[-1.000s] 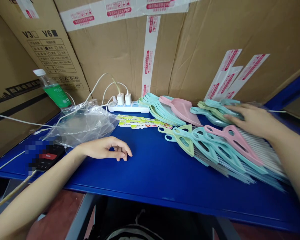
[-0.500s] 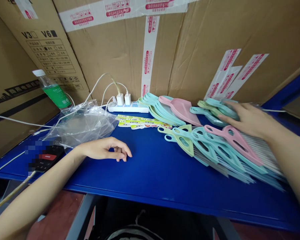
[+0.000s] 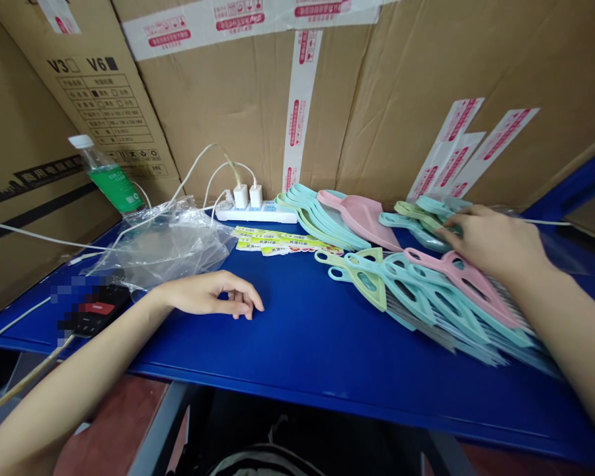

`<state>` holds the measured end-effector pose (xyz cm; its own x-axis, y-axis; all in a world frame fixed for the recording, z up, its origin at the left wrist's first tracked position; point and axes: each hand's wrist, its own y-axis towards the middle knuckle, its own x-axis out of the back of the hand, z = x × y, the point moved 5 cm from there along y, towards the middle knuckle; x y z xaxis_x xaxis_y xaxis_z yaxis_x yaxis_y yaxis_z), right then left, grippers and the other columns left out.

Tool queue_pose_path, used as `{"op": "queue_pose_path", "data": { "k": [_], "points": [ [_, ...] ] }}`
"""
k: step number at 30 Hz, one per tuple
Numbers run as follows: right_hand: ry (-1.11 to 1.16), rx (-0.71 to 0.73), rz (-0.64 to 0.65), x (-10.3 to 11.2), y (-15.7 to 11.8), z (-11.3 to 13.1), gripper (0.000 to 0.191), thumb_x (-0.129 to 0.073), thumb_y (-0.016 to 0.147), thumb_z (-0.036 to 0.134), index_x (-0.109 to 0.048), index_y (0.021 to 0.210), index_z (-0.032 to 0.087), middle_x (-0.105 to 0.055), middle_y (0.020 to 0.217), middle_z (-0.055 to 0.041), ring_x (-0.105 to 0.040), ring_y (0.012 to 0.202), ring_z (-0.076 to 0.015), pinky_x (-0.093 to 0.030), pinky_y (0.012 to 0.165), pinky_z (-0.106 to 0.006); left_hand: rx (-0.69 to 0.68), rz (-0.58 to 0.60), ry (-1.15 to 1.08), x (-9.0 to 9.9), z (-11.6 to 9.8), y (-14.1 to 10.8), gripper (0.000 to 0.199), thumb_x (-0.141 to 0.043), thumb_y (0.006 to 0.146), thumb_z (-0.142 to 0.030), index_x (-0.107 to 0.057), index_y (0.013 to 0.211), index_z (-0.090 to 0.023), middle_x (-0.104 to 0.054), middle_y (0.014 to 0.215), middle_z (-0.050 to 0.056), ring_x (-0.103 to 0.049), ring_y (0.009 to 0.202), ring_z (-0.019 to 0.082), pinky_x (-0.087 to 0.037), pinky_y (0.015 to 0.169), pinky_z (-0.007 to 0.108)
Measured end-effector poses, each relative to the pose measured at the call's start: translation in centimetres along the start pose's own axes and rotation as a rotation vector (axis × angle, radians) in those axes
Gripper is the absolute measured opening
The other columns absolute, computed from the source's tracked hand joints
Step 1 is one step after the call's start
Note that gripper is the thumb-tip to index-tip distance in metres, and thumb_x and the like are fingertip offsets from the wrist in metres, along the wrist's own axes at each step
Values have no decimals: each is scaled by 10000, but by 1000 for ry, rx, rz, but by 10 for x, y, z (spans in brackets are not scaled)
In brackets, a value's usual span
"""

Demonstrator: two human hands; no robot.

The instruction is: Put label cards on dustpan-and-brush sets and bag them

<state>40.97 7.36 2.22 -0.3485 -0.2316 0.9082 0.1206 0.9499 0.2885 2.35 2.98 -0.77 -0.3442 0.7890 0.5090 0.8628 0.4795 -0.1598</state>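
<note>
My left hand (image 3: 213, 294) rests on the blue table, its fingers loosely bent and slightly apart, holding nothing. At the back right, my right hand (image 3: 498, 241) reaches over a pile of small dustpans (image 3: 419, 235) in light blue and green, partly under clear plastic. Thumb and fingers close on the pile's near right side; the exact piece in them is partly hidden. In front of that hand lies a fanned row of hand brushes (image 3: 441, 307) with green, blue and pink handles. A stack of dustpans (image 3: 361, 215), pink on top, lies left of the pile.
Yellow-green labels (image 3: 282, 241) lie by a white power strip (image 3: 258, 213) with plugged chargers. Crumpled clear plastic bags (image 3: 173, 241), a tilted bottle (image 3: 110, 178) and a phone (image 3: 102, 311) are at the left. Cardboard boxes (image 3: 238, 106) stand along the back.
My right hand has shifted slightly left and down over the dustpan pile, its fingers drawn more together. My left hand stays in place.
</note>
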Motion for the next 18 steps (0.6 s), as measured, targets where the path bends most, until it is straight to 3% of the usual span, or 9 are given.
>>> {"op": "queue_pose_path", "data": {
  "k": [4,18],
  "points": [
    [-31,-11,0,2,-1,2,318,-436,909,273,-747,921,207,-697,1146,-128,-703,912,-271,-505,558,-312,-3,1,-9,0,0,1,276,-594,937,-390,-695,1078,-175,-730,881,69,-647,745,119,-505,693,221],
    [112,164,-214,-2,3,-2,414,-369,861,322,-765,794,218,-715,1085,-141,-695,789,-287,-468,490,-338,-5,-9,-4,1,0,0,272,-600,933,-387,-698,1088,-186,-735,888,73,-650,748,128,-506,690,234]
  ]
}}
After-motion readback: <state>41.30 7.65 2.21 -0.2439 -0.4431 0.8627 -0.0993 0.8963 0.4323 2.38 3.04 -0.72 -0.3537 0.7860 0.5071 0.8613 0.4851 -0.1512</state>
